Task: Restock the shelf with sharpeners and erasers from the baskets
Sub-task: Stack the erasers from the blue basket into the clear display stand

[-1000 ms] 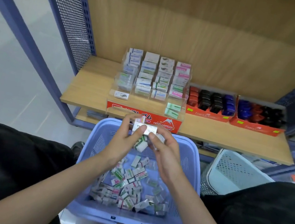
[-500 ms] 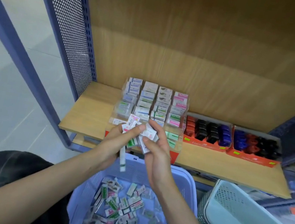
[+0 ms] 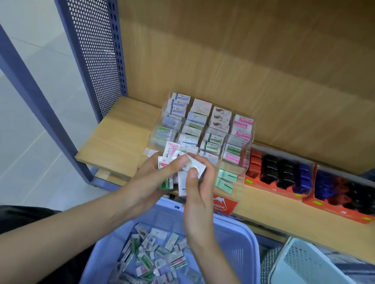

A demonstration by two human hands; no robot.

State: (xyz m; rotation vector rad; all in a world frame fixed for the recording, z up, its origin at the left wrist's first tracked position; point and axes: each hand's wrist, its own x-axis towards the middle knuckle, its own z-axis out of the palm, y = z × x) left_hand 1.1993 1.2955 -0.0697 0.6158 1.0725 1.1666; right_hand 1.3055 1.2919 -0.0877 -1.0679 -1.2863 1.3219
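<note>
Reached both bare forearms across the blue basket (image 3: 250, 233) from its near corners, converging just past its far rim. Kept the left hand (image 3: 149, 180) turned palm-inward, thumb laid across the top of a fanned bunch of eraser packets (image 3: 171, 151) and fingers curled behind them. Set the right hand (image 3: 199, 194) against the same bunch from the other side, thumb pressing the front of a white packet and fingers wrapped round the back. Pinched the bunch tight from both sides. Held it above and beyond the basket's far rim, right in front of the clear eraser display (image 3: 208, 130) on the wooden shelf (image 3: 119, 140). Left many more loose erasers (image 3: 155, 261) heaped in the basket bottom. Found two red sharpener boxes (image 3: 270, 189) on the shelf beyond the basket's far right corner, and a white basket (image 3: 304, 270) just beside its right wall. Against a second before: carried the bunch from directly over the far rim to beyond it, up by the display front. Against half a second before: kept much the same two-handed grip, but drew the green-ended packet, then dangling under the left hand, up snug against the left palm.
</note>
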